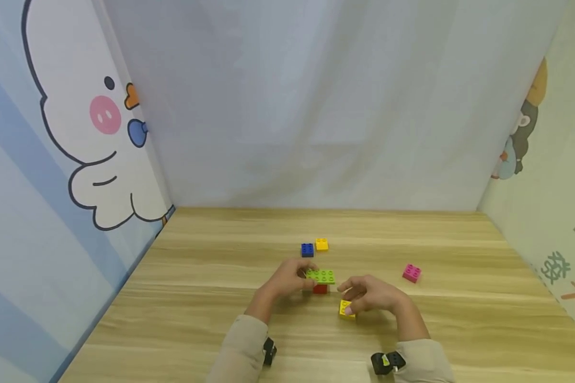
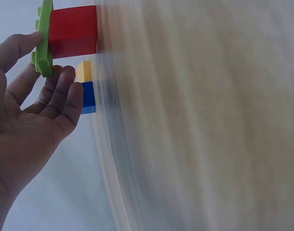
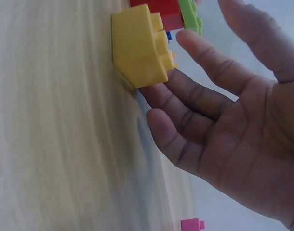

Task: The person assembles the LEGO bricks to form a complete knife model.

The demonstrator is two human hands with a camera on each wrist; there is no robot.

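Observation:
A light-green building plate [image 1: 322, 276] with two rows of studs lies on top of a red building brick [image 1: 320, 289], which stands on the table. My left hand [image 1: 289, 279] holds the left end of the plate between thumb and fingers; the left wrist view shows a fingertip on the studded side of the plate [image 2: 43, 43]. My right hand [image 1: 371, 293] hovers beside a yellow building brick [image 1: 346, 310], fingers loosely bent and spread. In the right wrist view the fingers reach behind this yellow brick [image 3: 137, 45], and none are wrapped round it.
Behind the left hand, a blue brick [image 1: 307, 250] and another yellow brick [image 1: 321, 244] stand side by side. A pink brick [image 1: 412, 273] lies to the right. The wooden table [image 1: 211, 239] ends at a pale curtain [image 1: 316, 106], with printed cloth on both sides.

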